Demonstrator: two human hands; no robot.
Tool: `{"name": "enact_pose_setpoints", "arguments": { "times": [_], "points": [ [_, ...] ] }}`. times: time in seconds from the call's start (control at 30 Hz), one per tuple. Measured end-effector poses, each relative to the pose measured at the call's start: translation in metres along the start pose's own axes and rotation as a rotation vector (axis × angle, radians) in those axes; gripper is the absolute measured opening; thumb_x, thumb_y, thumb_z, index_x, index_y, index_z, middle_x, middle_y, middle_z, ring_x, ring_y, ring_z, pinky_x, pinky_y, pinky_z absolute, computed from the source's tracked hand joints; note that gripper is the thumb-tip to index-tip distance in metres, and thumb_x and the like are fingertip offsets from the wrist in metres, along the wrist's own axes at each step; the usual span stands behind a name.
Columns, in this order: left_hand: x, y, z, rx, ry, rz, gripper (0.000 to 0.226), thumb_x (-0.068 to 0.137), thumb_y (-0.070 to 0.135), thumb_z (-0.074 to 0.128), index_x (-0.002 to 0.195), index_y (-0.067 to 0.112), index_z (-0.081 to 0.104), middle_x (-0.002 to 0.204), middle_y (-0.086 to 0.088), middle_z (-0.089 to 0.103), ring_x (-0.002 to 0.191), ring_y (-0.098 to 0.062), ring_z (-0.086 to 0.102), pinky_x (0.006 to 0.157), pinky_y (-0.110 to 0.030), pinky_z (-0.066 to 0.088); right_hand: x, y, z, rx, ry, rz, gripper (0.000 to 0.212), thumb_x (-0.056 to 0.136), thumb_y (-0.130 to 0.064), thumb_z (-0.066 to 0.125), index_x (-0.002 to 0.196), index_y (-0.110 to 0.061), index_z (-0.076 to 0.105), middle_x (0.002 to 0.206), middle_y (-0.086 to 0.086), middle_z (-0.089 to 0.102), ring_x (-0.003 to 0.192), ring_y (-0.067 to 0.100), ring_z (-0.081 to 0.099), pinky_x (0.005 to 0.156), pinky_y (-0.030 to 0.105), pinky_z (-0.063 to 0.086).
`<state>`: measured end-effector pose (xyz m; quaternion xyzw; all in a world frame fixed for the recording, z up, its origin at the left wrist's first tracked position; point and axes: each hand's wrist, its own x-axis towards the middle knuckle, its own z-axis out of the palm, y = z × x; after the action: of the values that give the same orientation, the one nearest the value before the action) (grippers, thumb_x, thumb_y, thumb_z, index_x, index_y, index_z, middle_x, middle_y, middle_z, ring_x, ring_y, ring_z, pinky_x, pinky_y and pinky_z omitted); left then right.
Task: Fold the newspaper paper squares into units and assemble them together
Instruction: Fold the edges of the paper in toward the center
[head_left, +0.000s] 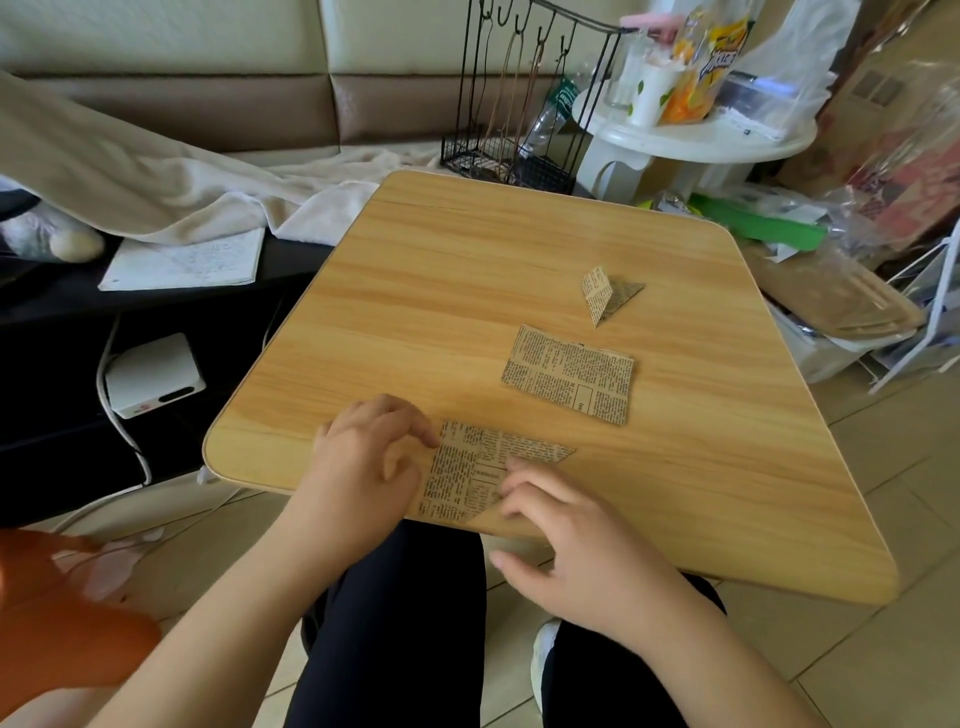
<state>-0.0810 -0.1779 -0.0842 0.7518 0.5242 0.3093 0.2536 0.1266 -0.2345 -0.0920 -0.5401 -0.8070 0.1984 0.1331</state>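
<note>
A newspaper-print sheet folded into a triangle (470, 467) lies at the near edge of the wooden table (467, 291). My left hand (371, 452) rests on its left corner, fingertips pressing the paper down. My right hand (566, 525) presses its fingertips on the lower right fold of the same sheet. Beyond it lies a small stack of flat newspaper squares (569, 374). Further back sits one folded unit (605, 293), a small pointed shape.
A black wire rack (519, 104) stands past the table's far edge. A white round side table (696, 130) with snack bags and cups is at the back right. Plastic bags and a green item clutter the right. A cream blanket (182, 182) and notebook lie left.
</note>
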Motion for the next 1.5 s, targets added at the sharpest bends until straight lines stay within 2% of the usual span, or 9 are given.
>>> {"name": "enact_pose_setpoints", "arguments": {
  "times": [0.13,0.3,0.43,0.6,0.77,0.93,1.17,1.33,1.5],
  "points": [
    [0.008,0.001,0.014,0.046,-0.254,0.309,0.058,0.067,0.015,0.027,0.111,0.04,0.055,0.129,0.02,0.053,0.13,-0.006,0.04,0.108,-0.048,0.031,-0.006,0.009,-0.007,-0.137,-0.071,0.026,0.055,0.08,-0.06,0.06,0.122,-0.029,0.042,0.145,-0.019,0.029,0.123,0.002,0.041,0.086,0.014,0.032],
    [0.018,0.003,0.028,0.212,-0.433,0.337,0.07,0.073,0.037,0.014,0.131,0.03,0.053,0.142,0.016,0.045,0.138,0.002,0.017,0.117,-0.045,0.004,-0.001,0.007,0.021,-0.283,0.187,-0.086,0.048,0.08,-0.053,0.06,0.113,-0.018,0.058,0.105,-0.003,0.052,0.113,0.018,0.052,0.102,0.036,0.045],
    [0.014,0.004,0.027,0.386,-0.34,0.433,0.045,0.077,0.03,0.036,0.105,0.026,0.07,0.108,0.011,0.065,0.11,-0.014,0.058,0.101,-0.062,0.031,-0.009,0.007,0.033,-0.306,0.463,-0.035,0.031,0.092,-0.042,0.052,0.095,-0.016,0.068,0.094,-0.003,0.06,0.104,0.018,0.059,0.104,0.043,0.041],
    [0.001,0.002,0.028,0.33,-0.277,0.413,0.037,0.081,0.029,0.04,0.103,0.03,0.07,0.093,0.011,0.06,0.092,-0.015,0.055,0.092,-0.049,0.044,-0.013,0.008,0.031,-0.277,0.538,-0.057,0.021,0.089,-0.024,0.051,0.093,-0.017,0.07,0.092,-0.005,0.066,0.107,0.017,0.061,0.105,0.039,0.036],
    [-0.007,0.005,0.026,0.305,-0.27,0.399,0.039,0.086,0.034,0.036,0.108,0.031,0.068,0.092,0.012,0.051,0.09,-0.01,0.047,0.086,-0.038,0.029,-0.02,0.015,0.026,-0.222,0.497,-0.054,0.022,0.079,-0.018,0.054,0.093,-0.018,0.071,0.098,-0.007,0.067,0.109,0.014,0.059,0.104,0.037,0.036],
    [-0.011,-0.004,0.02,0.137,-0.332,0.337,0.048,0.074,0.039,0.04,0.115,0.032,0.064,0.132,0.022,0.048,0.13,0.001,0.03,0.111,-0.046,0.011,-0.027,0.027,0.021,-0.106,0.529,0.024,0.026,0.082,-0.02,0.052,0.092,-0.016,0.075,0.101,-0.007,0.069,0.109,0.008,0.054,0.098,0.032,0.04],
    [-0.024,-0.009,0.023,0.087,-0.26,0.346,0.048,0.066,0.048,0.061,0.112,0.034,0.064,0.131,0.025,0.051,0.136,0.003,0.029,0.116,-0.046,0.005,-0.035,0.027,0.021,0.137,0.507,0.162,0.027,0.082,-0.035,0.054,0.089,-0.02,0.075,0.106,-0.017,0.064,0.109,0.001,0.053,0.095,0.021,0.039],
    [-0.037,-0.011,0.028,0.194,-0.131,0.27,0.036,0.072,0.042,0.055,0.106,0.043,0.065,0.103,0.012,0.043,0.097,-0.009,0.037,0.082,-0.036,0.034,-0.04,0.021,0.022,0.156,0.504,0.234,0.026,0.081,-0.039,0.054,0.089,-0.027,0.075,0.087,-0.015,0.053,0.085,0.004,0.055,0.074,0.008,0.039],
    [-0.046,-0.002,0.042,0.153,0.048,0.127,0.022,0.079,0.049,0.053,0.089,0.04,0.07,0.083,0.012,0.044,0.081,-0.008,0.035,0.073,-0.027,0.02,-0.045,0.015,0.024,0.174,0.506,0.292,0.029,0.08,-0.047,0.055,0.072,-0.021,0.067,0.08,-0.015,0.05,0.079,0.004,0.053,0.07,0.008,0.035]
  ]
}}
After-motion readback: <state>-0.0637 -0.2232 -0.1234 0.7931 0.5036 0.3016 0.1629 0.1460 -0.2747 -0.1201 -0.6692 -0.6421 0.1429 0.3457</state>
